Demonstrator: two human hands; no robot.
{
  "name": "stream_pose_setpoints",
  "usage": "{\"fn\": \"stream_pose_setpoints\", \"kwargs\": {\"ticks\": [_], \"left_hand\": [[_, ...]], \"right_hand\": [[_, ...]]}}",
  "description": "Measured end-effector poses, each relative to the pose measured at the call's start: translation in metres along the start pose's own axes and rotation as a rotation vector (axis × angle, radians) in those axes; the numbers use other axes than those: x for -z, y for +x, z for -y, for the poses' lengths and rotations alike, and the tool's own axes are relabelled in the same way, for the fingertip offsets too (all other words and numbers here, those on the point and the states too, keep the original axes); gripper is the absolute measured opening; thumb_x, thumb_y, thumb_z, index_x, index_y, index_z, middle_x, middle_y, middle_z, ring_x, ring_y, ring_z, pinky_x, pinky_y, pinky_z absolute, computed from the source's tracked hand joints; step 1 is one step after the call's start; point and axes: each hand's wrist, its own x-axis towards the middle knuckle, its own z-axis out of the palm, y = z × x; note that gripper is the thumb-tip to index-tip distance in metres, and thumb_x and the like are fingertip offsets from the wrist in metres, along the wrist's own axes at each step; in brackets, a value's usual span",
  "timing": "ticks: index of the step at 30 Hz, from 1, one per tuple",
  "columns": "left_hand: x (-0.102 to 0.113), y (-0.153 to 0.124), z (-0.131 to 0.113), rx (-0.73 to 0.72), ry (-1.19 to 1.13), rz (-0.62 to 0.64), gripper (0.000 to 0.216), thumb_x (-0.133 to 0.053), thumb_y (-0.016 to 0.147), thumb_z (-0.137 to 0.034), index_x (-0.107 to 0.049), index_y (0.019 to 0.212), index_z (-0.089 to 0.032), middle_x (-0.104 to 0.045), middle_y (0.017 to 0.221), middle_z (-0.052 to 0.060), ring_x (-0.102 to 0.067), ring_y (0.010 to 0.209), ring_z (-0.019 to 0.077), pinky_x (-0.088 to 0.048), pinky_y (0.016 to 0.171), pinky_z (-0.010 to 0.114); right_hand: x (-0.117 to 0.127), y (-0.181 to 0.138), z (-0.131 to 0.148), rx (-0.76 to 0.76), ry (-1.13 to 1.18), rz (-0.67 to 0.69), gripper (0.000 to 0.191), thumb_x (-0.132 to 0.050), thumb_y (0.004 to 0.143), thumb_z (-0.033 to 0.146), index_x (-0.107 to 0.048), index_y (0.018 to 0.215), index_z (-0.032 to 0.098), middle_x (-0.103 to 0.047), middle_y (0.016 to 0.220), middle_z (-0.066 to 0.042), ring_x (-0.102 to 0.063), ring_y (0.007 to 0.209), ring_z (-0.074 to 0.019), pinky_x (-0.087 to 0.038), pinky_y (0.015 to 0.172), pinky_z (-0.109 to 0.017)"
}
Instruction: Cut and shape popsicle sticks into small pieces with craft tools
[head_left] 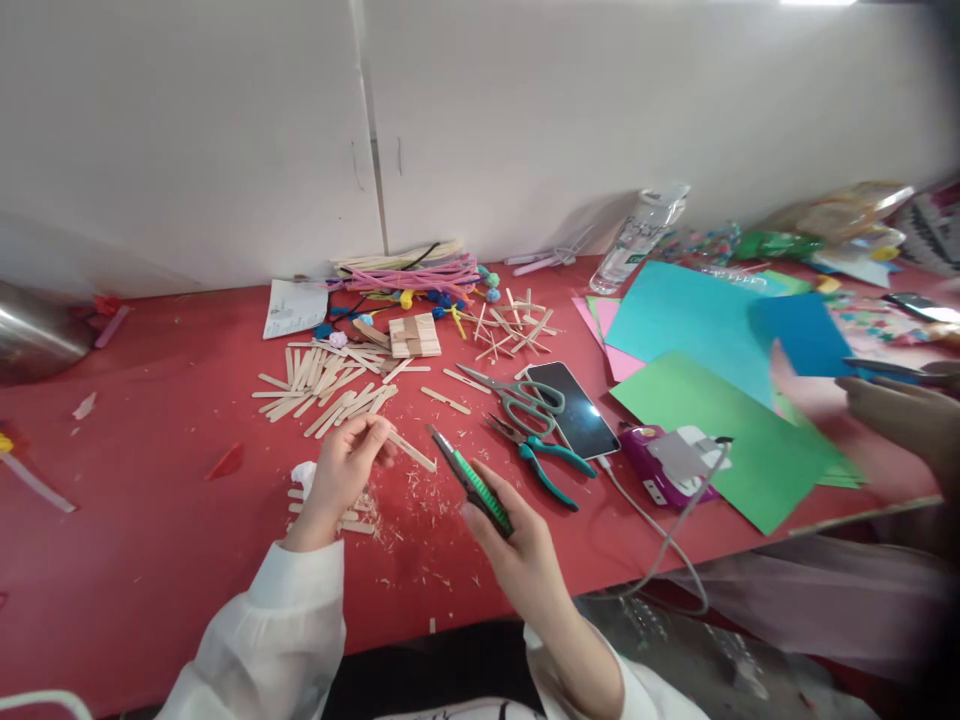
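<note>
Between the fingertips of my left hand (351, 462) is one end of a wooden craft stick (412, 450), its other end pointing right. My right hand (525, 545) is wrapped round a green and black utility knife (480, 490), whose blade points up and left, apart from the stick. Wood shavings (420, 500) are scattered on the red table (180, 500) below both hands. Several craft sticks (319, 385) lie in a loose pile beyond my left hand. Scissors (525, 400) and teal-handled pliers (555, 470) rest beyond my right hand.
A phone (574, 410) on a cable lies beside a purple power strip (660, 465). Green paper (735, 430) and blue paper (682, 315) spread to the right. A clear bottle (637, 240) stands near the wall. At far right, another person's hand (892, 405) holds scissors by blue paper.
</note>
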Motion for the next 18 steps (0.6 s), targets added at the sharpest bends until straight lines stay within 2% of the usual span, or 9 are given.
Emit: {"fn": "stream_pose_setpoints", "kwargs": {"ticks": [3,4,6,9,12,16,18], "left_hand": [[0.001,-0.001,0.000,0.035,-0.200,0.071,0.020,-0.053,0.082,-0.034,-0.060,0.071,-0.019,-0.062,0.058,-0.001,-0.059,0.051,0.0130,-0.051,0.054,0.026],[0.001,-0.001,0.000,0.033,-0.223,0.096,0.019,-0.053,0.081,-0.032,-0.060,0.070,-0.019,-0.062,0.058,0.000,-0.059,0.052,0.0132,-0.051,0.055,0.026],[0.002,-0.003,-0.002,0.020,-0.220,0.145,0.017,-0.053,0.079,-0.030,-0.062,0.071,-0.018,-0.063,0.058,0.000,-0.060,0.053,0.0138,-0.051,0.057,0.027],[0.002,-0.005,-0.006,-0.007,-0.162,0.186,0.015,-0.052,0.078,-0.028,-0.063,0.073,-0.018,-0.063,0.060,0.000,-0.061,0.056,0.0144,-0.052,0.059,0.028],[0.000,-0.006,-0.010,-0.018,-0.121,0.218,0.015,-0.051,0.078,-0.027,-0.063,0.075,-0.019,-0.063,0.062,0.000,-0.062,0.058,0.0140,-0.051,0.059,0.026],[-0.002,-0.005,-0.011,-0.013,0.001,0.314,0.017,-0.054,0.079,-0.030,-0.064,0.075,-0.018,-0.064,0.063,0.000,-0.061,0.058,0.0137,-0.050,0.056,0.024],[-0.002,-0.005,-0.009,-0.016,0.061,0.318,0.018,-0.055,0.080,-0.033,-0.065,0.077,-0.018,-0.063,0.062,0.000,-0.060,0.056,0.0134,-0.048,0.054,0.023]], "right_hand": [[-0.005,0.008,0.002,-0.230,0.283,0.060,0.038,-0.061,0.077,0.049,-0.060,0.097,0.016,-0.052,0.052,0.006,-0.047,0.042,-0.0100,-0.038,0.040,-0.020],[-0.007,0.010,0.003,-0.294,0.364,0.086,0.038,-0.062,0.076,0.051,-0.058,0.091,0.017,-0.047,0.048,0.008,-0.043,0.038,-0.0085,-0.034,0.037,-0.019],[-0.010,0.014,0.005,-0.364,0.479,0.133,0.039,-0.064,0.073,0.053,-0.056,0.085,0.017,-0.047,0.047,0.008,-0.044,0.038,-0.0077,-0.034,0.039,-0.018],[-0.014,0.016,0.008,-0.360,0.553,0.161,0.038,-0.071,0.069,0.047,-0.056,0.087,0.017,-0.055,0.056,0.006,-0.052,0.047,-0.0087,-0.042,0.049,-0.020],[-0.017,0.017,0.009,-0.315,0.545,0.132,0.035,-0.073,0.067,0.040,-0.057,0.087,0.017,-0.055,0.062,0.006,-0.055,0.055,-0.0099,-0.045,0.056,-0.022],[-0.019,0.018,0.010,-0.229,0.425,0.143,0.028,-0.067,0.074,0.037,-0.057,0.089,0.017,-0.055,0.060,0.005,-0.053,0.055,-0.0107,-0.043,0.053,-0.022],[-0.019,0.018,0.009,-0.178,0.341,0.138,0.026,-0.063,0.076,0.036,-0.056,0.092,0.016,-0.054,0.060,0.005,-0.050,0.053,-0.0106,-0.042,0.051,-0.022]]}}
